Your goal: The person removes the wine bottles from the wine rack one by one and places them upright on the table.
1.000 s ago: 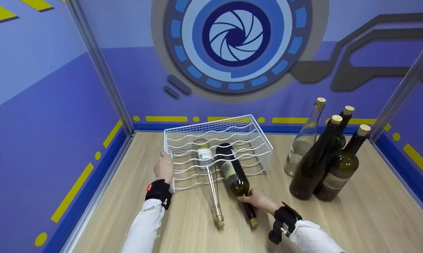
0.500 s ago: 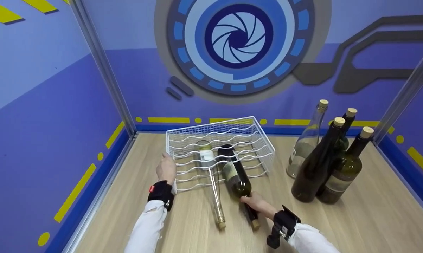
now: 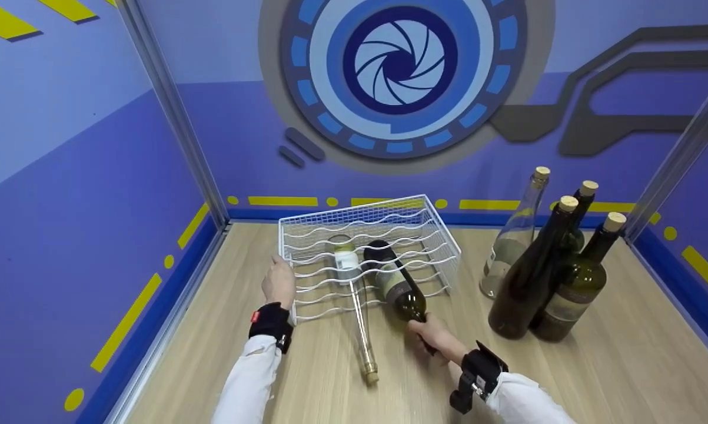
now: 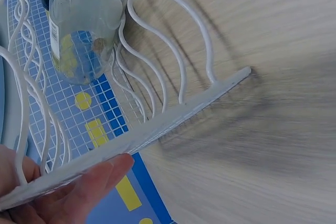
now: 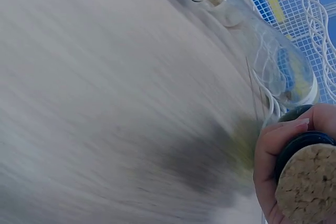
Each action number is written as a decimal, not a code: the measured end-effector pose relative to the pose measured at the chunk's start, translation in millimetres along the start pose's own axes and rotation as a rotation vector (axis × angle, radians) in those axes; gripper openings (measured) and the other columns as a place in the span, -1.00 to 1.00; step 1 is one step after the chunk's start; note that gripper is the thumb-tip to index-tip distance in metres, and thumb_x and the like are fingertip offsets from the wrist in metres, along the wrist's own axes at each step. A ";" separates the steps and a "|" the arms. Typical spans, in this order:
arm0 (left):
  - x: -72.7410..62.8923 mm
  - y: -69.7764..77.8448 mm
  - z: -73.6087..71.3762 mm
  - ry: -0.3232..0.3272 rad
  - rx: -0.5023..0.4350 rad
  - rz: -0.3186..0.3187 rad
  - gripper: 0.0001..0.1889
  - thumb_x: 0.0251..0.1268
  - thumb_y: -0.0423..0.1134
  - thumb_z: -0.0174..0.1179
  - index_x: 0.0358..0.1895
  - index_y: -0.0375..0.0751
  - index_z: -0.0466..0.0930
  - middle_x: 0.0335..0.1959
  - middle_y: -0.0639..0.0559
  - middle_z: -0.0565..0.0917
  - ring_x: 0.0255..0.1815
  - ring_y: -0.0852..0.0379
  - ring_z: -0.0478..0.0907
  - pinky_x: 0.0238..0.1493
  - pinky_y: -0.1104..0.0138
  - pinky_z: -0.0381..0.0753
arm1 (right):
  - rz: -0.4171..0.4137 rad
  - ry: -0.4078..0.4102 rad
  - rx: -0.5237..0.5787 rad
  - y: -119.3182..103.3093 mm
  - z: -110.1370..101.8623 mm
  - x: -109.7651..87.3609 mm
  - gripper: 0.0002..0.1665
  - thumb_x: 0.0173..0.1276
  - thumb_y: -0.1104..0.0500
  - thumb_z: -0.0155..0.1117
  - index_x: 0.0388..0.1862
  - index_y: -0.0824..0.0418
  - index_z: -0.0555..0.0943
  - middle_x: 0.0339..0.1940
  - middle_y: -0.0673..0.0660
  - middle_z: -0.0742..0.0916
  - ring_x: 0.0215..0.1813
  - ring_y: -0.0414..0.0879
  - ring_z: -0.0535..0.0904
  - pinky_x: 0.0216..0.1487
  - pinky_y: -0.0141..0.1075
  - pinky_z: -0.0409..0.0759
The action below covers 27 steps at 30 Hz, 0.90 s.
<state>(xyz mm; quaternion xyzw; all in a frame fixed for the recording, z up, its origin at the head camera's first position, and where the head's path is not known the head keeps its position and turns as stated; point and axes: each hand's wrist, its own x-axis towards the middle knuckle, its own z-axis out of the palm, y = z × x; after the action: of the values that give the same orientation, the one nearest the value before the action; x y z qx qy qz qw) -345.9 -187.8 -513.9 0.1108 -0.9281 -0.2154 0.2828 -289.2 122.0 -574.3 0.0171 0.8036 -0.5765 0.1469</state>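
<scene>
My left hand (image 3: 278,284) grips the left side of a white wire wine rack (image 4: 157,124), thumb along the outside of the frame bar. Two corked bottles lie in the rack's wavy wires, necks pointing towards me. One is a clear glass bottle (image 3: 361,330), nearer the left hand. Beside it on the right is a dark wine bottle (image 3: 396,285) with a pale label. Around that bottle's neck curl the fingers of my right hand (image 3: 439,337). Its cork (image 5: 310,184) shows past the fingers in the right wrist view; the hand hides most of the neck.
Several corked bottles stand upright in a cluster at the right: a clear bottle (image 3: 507,259), a tall dark bottle (image 3: 521,288) and a green bottle (image 3: 571,300) among them. Behind the wooden table (image 3: 189,353) rises a printed blue wall (image 3: 230,141).
The dark bottle's neck end has swung right and its label has turned. My right hand now wraps the neck more fully, moving slightly right. The left hand stays on the rack.
</scene>
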 end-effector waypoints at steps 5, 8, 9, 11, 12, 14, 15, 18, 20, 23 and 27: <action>-0.8 0.1 0.2 -0.002 -0.001 -0.014 -0.94 0.18 -0.51 -0.15 -0.35 -0.48 0.31 -0.58 -0.34 0.53 -0.57 -0.27 0.53 -0.60 -0.03 0.47 | -0.030 -0.042 -0.032 -1.9 -7.8 -2.0 -0.82 0.08 0.29 0.06 -0.66 0.32 0.41 -0.78 0.06 0.44 -0.79 -0.21 0.25 -0.81 -0.44 0.20; -1.1 -0.3 0.7 0.002 0.004 -0.014 -0.94 0.18 -0.51 -0.15 -0.35 -0.48 0.31 -0.60 -0.34 0.53 -0.58 -0.27 0.53 -0.62 -0.02 0.47 | -0.040 -0.061 -0.053 -1.0 -12.8 -4.4 -0.80 0.09 0.30 0.04 -0.70 0.30 0.40 -0.79 0.05 0.43 -0.79 -0.21 0.24 -0.80 -0.43 0.20; -1.1 -0.2 0.9 0.001 0.004 -0.013 -0.93 0.18 -0.51 -0.15 -0.34 -0.48 0.31 -0.60 -0.34 0.53 -0.58 -0.26 0.53 -0.62 -0.02 0.47 | -0.039 -0.065 -0.053 -0.7 -14.6 -5.4 -0.79 0.09 0.30 0.04 -0.70 0.30 0.39 -0.79 0.05 0.43 -0.79 -0.21 0.24 -0.80 -0.43 0.20; -0.4 -0.7 1.3 0.003 0.003 -0.008 -0.92 0.19 -0.51 -0.15 -0.33 -0.49 0.32 -0.60 -0.34 0.53 -0.58 -0.26 0.53 -0.62 -0.02 0.47 | -0.041 -0.067 -0.059 -0.3 -17.8 -7.6 -0.79 0.10 0.29 0.04 -0.69 0.30 0.39 -0.79 0.06 0.43 -0.78 -0.21 0.24 -0.80 -0.43 0.21; -0.5 -1.1 1.6 0.006 0.005 -0.007 -0.92 0.19 -0.51 -0.15 -0.33 -0.49 0.32 -0.60 -0.34 0.53 -0.59 -0.26 0.53 -0.62 -0.02 0.47 | -0.036 -0.070 -0.060 -0.1 -19.6 -8.7 -0.80 0.12 0.29 0.04 -0.66 0.30 0.38 -0.78 0.06 0.43 -0.77 -0.20 0.24 -0.79 -0.42 0.21; -0.6 -1.6 1.6 0.010 0.006 -0.006 -0.91 0.19 -0.51 -0.16 -0.31 -0.51 0.32 -0.59 -0.34 0.53 -0.58 -0.27 0.53 -0.62 -0.02 0.47 | -0.042 -0.065 -0.079 0.8 -22.6 -11.2 -0.83 0.15 0.27 0.06 -0.60 0.30 0.39 -0.75 0.07 0.45 -0.75 -0.19 0.26 -0.78 -0.42 0.23; -0.7 -1.9 1.5 0.011 0.007 -0.008 -0.90 0.19 -0.51 -0.15 -0.30 -0.51 0.33 -0.59 -0.34 0.53 -0.59 -0.27 0.53 -0.62 -0.02 0.47 | -0.048 -0.064 -0.090 1.0 -24.2 -12.6 -0.85 0.17 0.27 0.06 -0.56 0.30 0.38 -0.74 0.08 0.47 -0.74 -0.18 0.27 -0.77 -0.42 0.23; -0.9 -2.0 0.6 0.003 0.015 -0.015 -0.89 0.18 -0.51 -0.15 -0.28 -0.53 0.33 -0.57 -0.34 0.53 -0.58 -0.27 0.53 -0.61 -0.03 0.47 | -0.065 -0.059 -0.108 1.6 -29.2 -16.6 -0.90 0.19 0.28 0.07 -0.44 0.30 0.37 -0.71 0.11 0.49 -0.72 -0.16 0.29 -0.76 -0.41 0.25; -0.3 -1.5 -0.2 -0.017 0.018 -0.020 -0.88 0.19 -0.50 -0.16 -0.26 -0.53 0.32 -0.56 -0.35 0.54 -0.57 -0.27 0.53 -0.60 -0.03 0.47 | -0.087 -0.053 -0.126 1.8 -33.3 -19.2 -0.92 0.15 0.30 0.07 -0.43 0.30 0.37 -0.72 0.12 0.50 -0.72 -0.16 0.30 -0.75 -0.42 0.25; 0.6 0.5 -1.4 -0.049 0.026 -0.030 -0.88 0.22 -0.50 -0.18 -0.26 -0.52 0.32 -0.55 -0.37 0.55 -0.54 -0.27 0.54 -0.58 -0.03 0.48 | -0.135 -0.060 -0.164 2.1 -40.7 -23.6 -0.93 0.11 0.33 0.07 -0.45 0.30 0.37 -0.74 0.11 0.49 -0.73 -0.17 0.31 -0.75 -0.42 0.25; 0.7 2.7 -1.5 -0.064 0.029 -0.033 -0.88 0.22 -0.50 -0.19 -0.27 -0.52 0.32 -0.55 -0.37 0.55 -0.52 -0.27 0.54 -0.56 -0.03 0.48 | -0.197 -0.107 -0.197 2.2 -51.8 -31.7 -0.93 0.11 0.36 0.06 -0.46 0.31 0.36 -0.74 0.09 0.48 -0.74 -0.18 0.31 -0.76 -0.42 0.27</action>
<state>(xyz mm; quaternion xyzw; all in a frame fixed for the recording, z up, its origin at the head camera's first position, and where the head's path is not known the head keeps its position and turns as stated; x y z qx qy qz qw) -345.8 -186.1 -511.2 0.1231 -0.9378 -0.2098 0.2479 -269.6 175.5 -553.1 -0.1074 0.8452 -0.5064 0.1332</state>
